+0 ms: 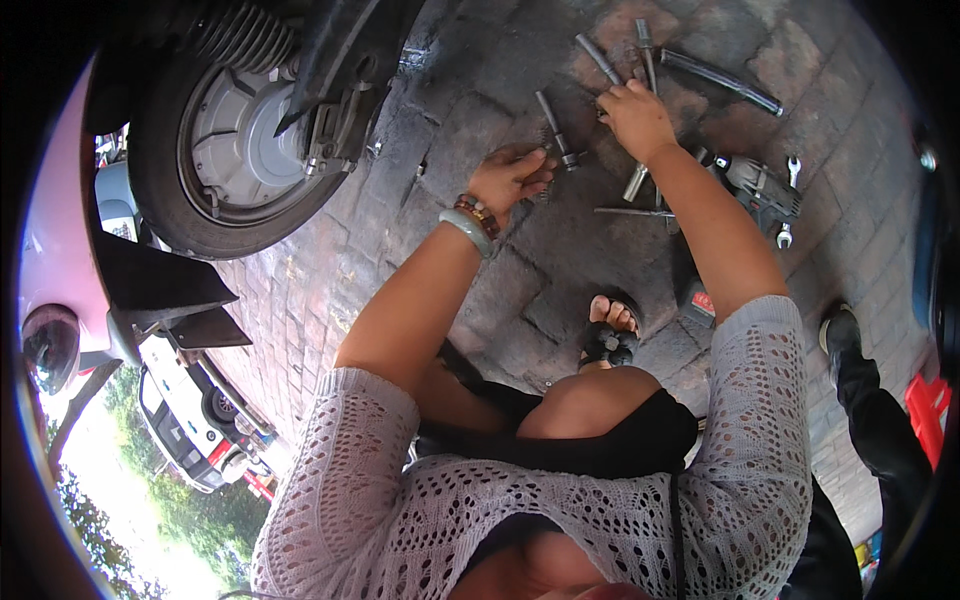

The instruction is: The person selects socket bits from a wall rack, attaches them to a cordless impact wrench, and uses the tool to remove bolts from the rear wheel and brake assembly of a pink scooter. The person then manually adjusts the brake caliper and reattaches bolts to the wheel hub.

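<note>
I'm curling my left hand (512, 180), contents unclear, and resting my right hand (638, 118) over a rod (597, 58), grip hidden, while a bar (722, 82) and drill (762, 192) are lying beside it on the paving (850, 225), presumably for quick reach.

I identify this site as an open-air vehicle repair spot. Indicators: a scooter-type wheel (250, 140) at upper left; cylindrical metal tools (598, 59) lying top, right of centre; a grey power tool (762, 190) and open-ended wrench (793, 171) at right. I also note stone-like paving (285, 275) underneath, plus a parked white vehicle (182, 420) and green foliage (190, 525) at lower left.
</note>
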Demonstrator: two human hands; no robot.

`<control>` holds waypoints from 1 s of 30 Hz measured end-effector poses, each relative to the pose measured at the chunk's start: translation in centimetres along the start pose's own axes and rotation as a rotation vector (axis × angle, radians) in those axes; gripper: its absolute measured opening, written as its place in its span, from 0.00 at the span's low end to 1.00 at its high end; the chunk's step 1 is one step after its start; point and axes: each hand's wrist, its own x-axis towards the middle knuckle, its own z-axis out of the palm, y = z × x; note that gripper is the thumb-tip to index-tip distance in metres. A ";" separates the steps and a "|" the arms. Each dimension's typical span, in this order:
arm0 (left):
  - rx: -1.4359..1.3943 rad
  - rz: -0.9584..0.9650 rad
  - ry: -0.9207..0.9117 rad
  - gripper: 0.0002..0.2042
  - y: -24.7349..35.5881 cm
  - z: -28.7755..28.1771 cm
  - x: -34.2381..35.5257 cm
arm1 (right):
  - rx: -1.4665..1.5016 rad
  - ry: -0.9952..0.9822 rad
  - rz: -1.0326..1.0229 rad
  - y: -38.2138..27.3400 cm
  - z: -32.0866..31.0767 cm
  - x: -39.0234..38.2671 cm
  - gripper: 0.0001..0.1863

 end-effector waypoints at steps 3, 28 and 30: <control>0.009 0.018 -0.003 0.17 0.2 1.0 0.3 | 0.166 0.060 0.103 -1.0 -1.3 -0.8 0.09; 0.529 0.465 -0.043 0.13 2.2 4.1 -1.4 | 1.226 0.010 0.372 -4.8 -8.1 -5.1 0.12; 0.408 0.360 -0.109 0.12 2.5 3.7 -1.4 | 1.155 0.051 0.299 -5.1 -8.4 -5.0 0.11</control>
